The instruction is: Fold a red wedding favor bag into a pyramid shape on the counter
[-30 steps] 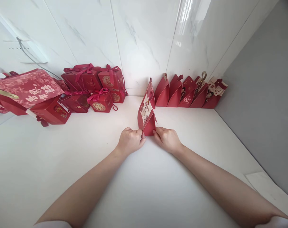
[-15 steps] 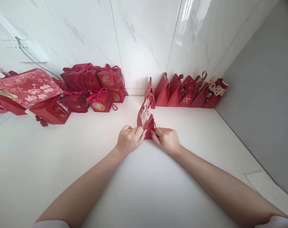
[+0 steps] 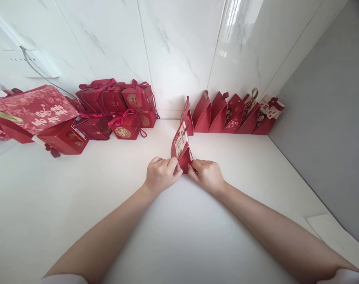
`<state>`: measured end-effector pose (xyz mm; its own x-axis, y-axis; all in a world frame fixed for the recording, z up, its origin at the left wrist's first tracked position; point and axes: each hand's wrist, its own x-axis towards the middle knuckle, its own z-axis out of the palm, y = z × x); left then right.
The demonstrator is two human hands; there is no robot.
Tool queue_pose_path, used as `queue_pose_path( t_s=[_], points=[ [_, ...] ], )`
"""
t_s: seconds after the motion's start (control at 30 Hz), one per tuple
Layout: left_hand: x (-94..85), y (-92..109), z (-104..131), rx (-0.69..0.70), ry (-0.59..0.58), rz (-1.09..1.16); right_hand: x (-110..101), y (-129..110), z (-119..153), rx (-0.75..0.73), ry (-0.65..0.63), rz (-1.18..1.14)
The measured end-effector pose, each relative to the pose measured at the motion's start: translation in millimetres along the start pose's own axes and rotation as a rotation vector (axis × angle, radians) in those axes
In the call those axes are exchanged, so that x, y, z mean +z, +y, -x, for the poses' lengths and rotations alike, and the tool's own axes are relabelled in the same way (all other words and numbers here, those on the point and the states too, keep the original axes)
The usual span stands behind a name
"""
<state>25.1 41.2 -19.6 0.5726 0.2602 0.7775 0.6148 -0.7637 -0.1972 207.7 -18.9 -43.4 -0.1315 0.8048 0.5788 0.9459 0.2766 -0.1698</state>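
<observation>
A red triangular gift box (image 3: 181,144) with a cream printed panel and a ribbon loop on top stands upright on the white table (image 3: 179,228). My left hand (image 3: 162,173) pinches its lower left edge, fingers closed. On the opposite side, my right hand (image 3: 207,173) grips the lower right edge between thumb and fingers. The fingertips partly cover the bottom of the box. Just behind it stands another narrow red box (image 3: 187,114).
Several red triangular boxes (image 3: 203,114) line the wall at the right back. Red boxes with ribbons (image 3: 126,128) are stacked at the left back. A large pink floral box (image 3: 38,110) lies farther left, near a grey cable (image 3: 38,73). A grey panel (image 3: 324,118) borders the right.
My left thumb has curled in at the box's lower edge. My right fingers have shifted slightly left, and the box has turned a little. The other boxes have stayed in place.
</observation>
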Motion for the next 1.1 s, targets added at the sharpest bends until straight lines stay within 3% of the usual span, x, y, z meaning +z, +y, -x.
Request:
queue_pose_path(
  t_s=[0.13, 0.23, 0.3, 0.37, 0.47, 0.63, 0.87, 1.03, 1.1],
  points=[
    [-0.5, -3, 2, -0.124, -0.055, 0.116, -4, 0, 1, 0.078, -0.041, -0.165],
    [2.3, -13, 5, -0.355, -0.135, 0.450, -8, 1, 2, 0.184, -0.049, -0.376],
    [7.3, -22, 7, -0.529, -0.106, 0.635, -7, 4, 2, 0.265, -0.023, -0.505],
    [14.1, -31, 10, -0.661, -0.026, 0.682, -2, 8, 1, 0.360, 0.018, -0.622],
    [22.3, -39, 12, -0.765, -0.023, 0.699, 8, 19, -2, 0.498, 0.058, -0.798],
    [19.9, -34, 8, -0.783, -0.087, 0.781, 11, 34, -9, 0.610, 0.074, -0.949],
    [12.7, -25, 6, -0.734, -0.142, 0.847, 2, 34, -13, 0.578, 0.060, -0.958],
    [12.8, -25, 12, -0.618, -0.147, 0.907, 5, 30, -7, 0.528, 0.030, -0.945],
    [12.7, -23, 12, -0.645, -0.148, 0.943, 6, 28, -4, 0.503, 0.005, -0.941]
  ],
)
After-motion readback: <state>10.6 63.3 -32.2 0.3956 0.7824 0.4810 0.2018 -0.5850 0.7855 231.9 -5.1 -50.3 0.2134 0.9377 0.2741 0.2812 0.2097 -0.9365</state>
